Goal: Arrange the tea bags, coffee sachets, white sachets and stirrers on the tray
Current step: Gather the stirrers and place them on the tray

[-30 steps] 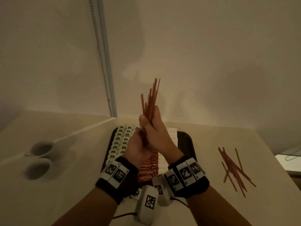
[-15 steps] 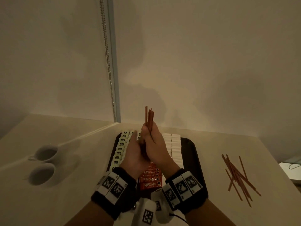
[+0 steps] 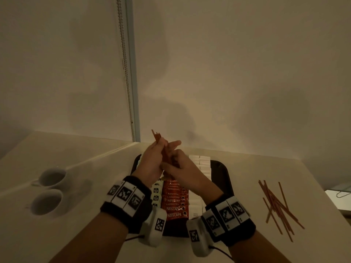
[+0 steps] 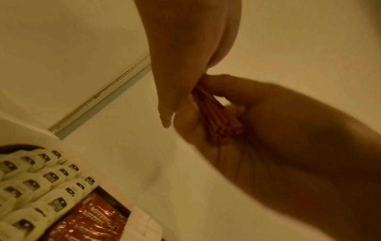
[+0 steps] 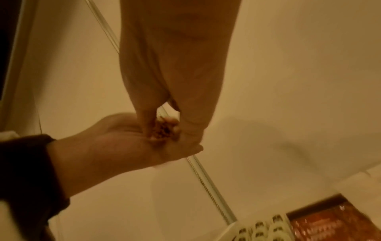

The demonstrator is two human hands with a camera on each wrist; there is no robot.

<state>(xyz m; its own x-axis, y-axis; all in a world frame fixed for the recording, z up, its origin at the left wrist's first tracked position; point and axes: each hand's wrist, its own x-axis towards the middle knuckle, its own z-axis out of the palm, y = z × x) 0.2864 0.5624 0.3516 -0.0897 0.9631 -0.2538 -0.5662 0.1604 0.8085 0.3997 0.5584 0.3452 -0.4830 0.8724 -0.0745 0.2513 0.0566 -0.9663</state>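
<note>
Above the black tray [image 3: 223, 179], both hands hold one bundle of brown stirrers [image 3: 157, 137], whose tips stick up past the fingers. My left hand [image 3: 152, 160] grips it from the left and my right hand [image 3: 183, 168] curls round its lower part. In the left wrist view the stirrers' [image 4: 218, 119] cut ends lie in the right hand [image 4: 278, 138], below the left hand [image 4: 185, 65]. The right wrist view shows the right hand [image 5: 175, 65] pinching the stirrers [image 5: 163, 130] against the left hand [image 5: 115, 143]. Rows of tea bags [image 3: 156, 192], coffee sachets [image 3: 174, 205] and white sachets [image 3: 204, 165] lie on the tray.
Several loose stirrers [image 3: 277, 204] lie scattered on the table to the right of the tray. Two white cups [image 3: 52, 177] [image 3: 45, 202] stand on the left. A wall with a bead chain [image 3: 124, 69] rises just behind the tray.
Both hands have come down closer to the tray with the bundle. The stirrers have slid down through the grip, so much less of them shows above the fingers.
</note>
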